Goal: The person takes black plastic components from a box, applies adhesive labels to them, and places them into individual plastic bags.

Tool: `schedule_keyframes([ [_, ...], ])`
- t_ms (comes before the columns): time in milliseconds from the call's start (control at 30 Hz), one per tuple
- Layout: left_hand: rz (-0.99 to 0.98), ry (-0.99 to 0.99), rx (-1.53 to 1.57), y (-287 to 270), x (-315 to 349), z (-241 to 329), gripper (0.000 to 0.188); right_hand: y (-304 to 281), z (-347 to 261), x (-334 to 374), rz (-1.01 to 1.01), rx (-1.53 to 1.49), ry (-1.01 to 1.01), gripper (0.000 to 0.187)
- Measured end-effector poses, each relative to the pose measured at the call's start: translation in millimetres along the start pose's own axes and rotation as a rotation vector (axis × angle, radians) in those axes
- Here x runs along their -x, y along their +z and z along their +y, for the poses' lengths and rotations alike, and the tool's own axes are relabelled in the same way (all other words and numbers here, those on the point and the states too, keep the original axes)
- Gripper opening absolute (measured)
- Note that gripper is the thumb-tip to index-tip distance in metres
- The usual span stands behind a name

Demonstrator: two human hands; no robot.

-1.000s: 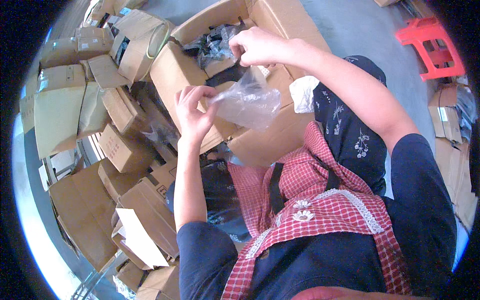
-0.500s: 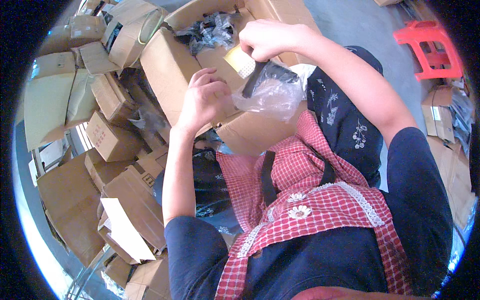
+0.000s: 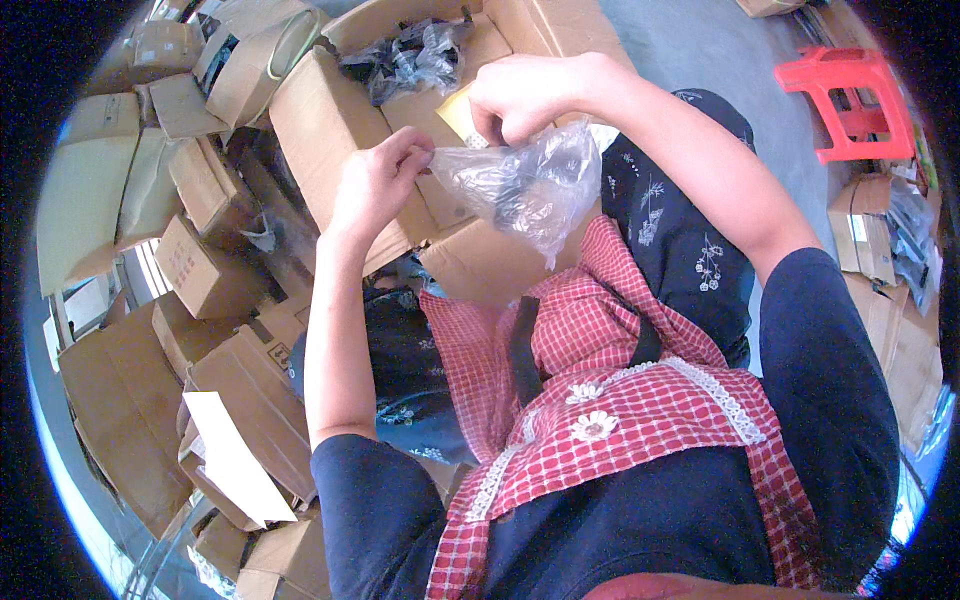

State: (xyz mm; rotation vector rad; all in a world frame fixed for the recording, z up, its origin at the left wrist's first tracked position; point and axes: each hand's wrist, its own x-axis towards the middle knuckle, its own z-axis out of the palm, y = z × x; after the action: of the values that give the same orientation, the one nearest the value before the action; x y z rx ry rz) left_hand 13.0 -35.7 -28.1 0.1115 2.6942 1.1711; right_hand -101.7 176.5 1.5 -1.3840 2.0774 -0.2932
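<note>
A clear plastic bag (image 3: 545, 200) is stretched between my hands above an open cardboard box (image 3: 330, 130), with a dark piece showing blurrily through its film. My left hand (image 3: 375, 180) pinches the bag's left corner between thumb and fingers. At the bag's upper edge, my right hand (image 3: 525, 95) is closed with its fingers curled down. A yellow card (image 3: 457, 112) with a dotted white part sticks out beside those fingers. What else lies inside the right hand is hidden. Dark parts in clear wrapping (image 3: 415, 60) lie at the far end of the box.
Stacked cartons (image 3: 130, 390) crowd my left side, with a white sheet (image 3: 235, 460) on one of them. A red plastic stool (image 3: 855, 100) stands on the floor at the far right. Below it are a small carton (image 3: 862, 225) and grey plastic wrapping (image 3: 912, 240).
My left hand has moved slightly left and closed on the bag's corner, drawing the film out leftward. The dark piece is now more covered by film, and less of the yellow card shows.
</note>
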Motion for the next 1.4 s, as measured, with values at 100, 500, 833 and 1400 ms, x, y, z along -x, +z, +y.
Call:
schedule_keyframes([
  [100, -0.054, -0.104, 0.123, 6, -3, 2, 0.015, 8, 1, -5, -0.093, -0.141, -0.178, 0.029],
  [500, 0.048, -0.275, 0.891, 25, -10, -8, 0.013, 39, 14, -23, -0.125, -0.187, -0.217, 0.031],
  [833, -0.287, -0.388, -0.065, 36, -12, -21, 0.028, 46, 3, -11, 0.355, 0.119, -0.218, 0.029],
  [1400, -0.062, -0.193, -0.342, 56, -17, -21, 0.037, 22, -5, -9, 0.294, 0.215, 0.098, 0.021],
])
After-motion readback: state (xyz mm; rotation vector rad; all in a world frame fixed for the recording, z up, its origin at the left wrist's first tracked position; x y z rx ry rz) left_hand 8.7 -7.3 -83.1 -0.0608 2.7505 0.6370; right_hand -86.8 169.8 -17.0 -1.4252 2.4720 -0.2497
